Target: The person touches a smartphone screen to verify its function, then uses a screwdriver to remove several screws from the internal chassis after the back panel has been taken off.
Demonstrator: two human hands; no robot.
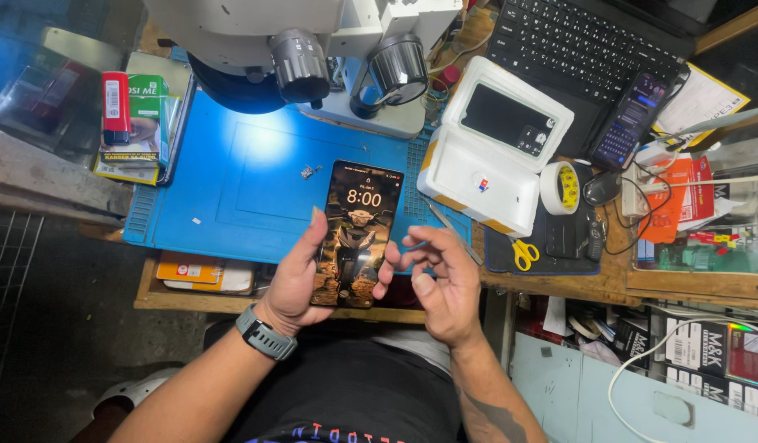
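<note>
Head view: left hand [299,275] grips a smartphone [356,234] along its long edges, thumb on the near left edge, fingertips wrapping round the far right edge, screen lit and facing up. Phone sits above the front edge of the blue work mat [231,176], raised off it in the palm. Right hand [440,279] is just right of the phone, fingers loosely curled and spread, not closed on anything; its fingertips come close to the phone's right edge but contact can't be told for sure. Grey wristwatch [265,332] on the left wrist.

Handling, as a judgement: phone looks thin, stiff, glass-faced, likely slick and fragile, fairly light. Best taken by the side frame, not by the screen face, with the palm under the back.

Beyond the fingertips: microscope [301,57] over the mat, a small metal part [310,171] on the mat past the phone's top. Right of the right-hand fingers: white foam box [477,176] with another dark phone in its lid, tape roll [561,187], yellow-handled scissors [523,253], laptop keyboard [576,45] further off. Left of the left thumb, well apart: stacked small boxes [137,131]
</note>
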